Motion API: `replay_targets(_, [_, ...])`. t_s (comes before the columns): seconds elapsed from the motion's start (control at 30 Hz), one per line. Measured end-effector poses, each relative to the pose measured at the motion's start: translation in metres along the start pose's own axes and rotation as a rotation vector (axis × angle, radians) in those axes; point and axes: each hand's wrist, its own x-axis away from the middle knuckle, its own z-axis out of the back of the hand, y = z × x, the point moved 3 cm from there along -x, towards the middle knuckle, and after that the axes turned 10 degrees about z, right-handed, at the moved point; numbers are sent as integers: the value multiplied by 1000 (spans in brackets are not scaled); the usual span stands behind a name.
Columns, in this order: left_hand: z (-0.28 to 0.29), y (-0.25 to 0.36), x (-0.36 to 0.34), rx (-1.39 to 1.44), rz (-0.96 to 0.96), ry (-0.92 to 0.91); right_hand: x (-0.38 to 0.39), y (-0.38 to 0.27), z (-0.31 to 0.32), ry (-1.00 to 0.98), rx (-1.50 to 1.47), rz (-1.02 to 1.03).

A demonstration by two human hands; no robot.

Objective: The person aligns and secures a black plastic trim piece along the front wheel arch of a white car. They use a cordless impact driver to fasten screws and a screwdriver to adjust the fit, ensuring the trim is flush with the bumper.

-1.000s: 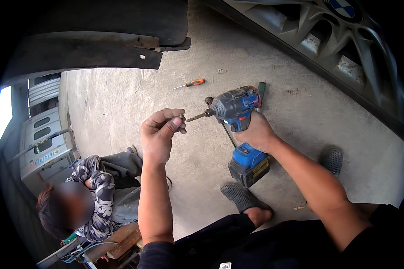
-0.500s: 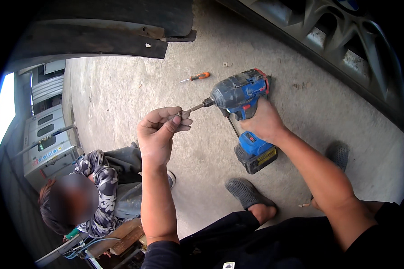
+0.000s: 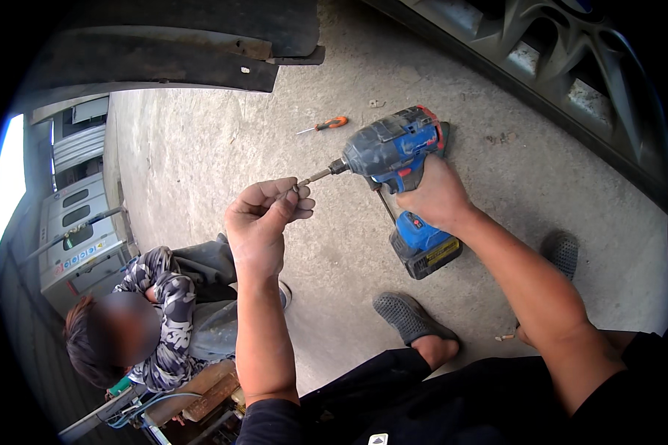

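My right hand (image 3: 441, 196) is closed round the handle of a blue and black cordless impact driver (image 3: 390, 148), which is held sideways with its blue battery pack (image 3: 427, 248) toward me. Its long bit (image 3: 318, 175) points left toward my left hand (image 3: 267, 222), which pinches a small metal fastener (image 3: 295, 189) at or just beside the bit's tip; whether the two touch is hard to tell. A thin dark rod (image 3: 384, 204) shows behind the driver.
An orange-handled screwdriver (image 3: 332, 122) lies on the concrete floor (image 3: 200, 156). Dark panels (image 3: 178, 67) are upper left, a large grey slotted car part (image 3: 534, 81) upper right. A person in camouflage sleeves (image 3: 171, 326) sits lower left beside wooden pieces (image 3: 200, 393); a white cabinet (image 3: 82, 230) stands behind.
The driver and my right hand have moved up and a little to the right. My left hand's fingertips now sit at the bit's tip. The view has shifted slightly.
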Motion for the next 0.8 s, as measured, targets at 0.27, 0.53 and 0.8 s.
replay_targets(0.27, [2,-7,4,150,37,8,-1,3,-5,59,57,106])
replay_targets(0.53, [6,-4,4,242,6,-80,-4,2,-4,73,94,99])
replay_targets(0.8, [7,-6,2,230,-20,-141,0,-5,0,41,55,37])
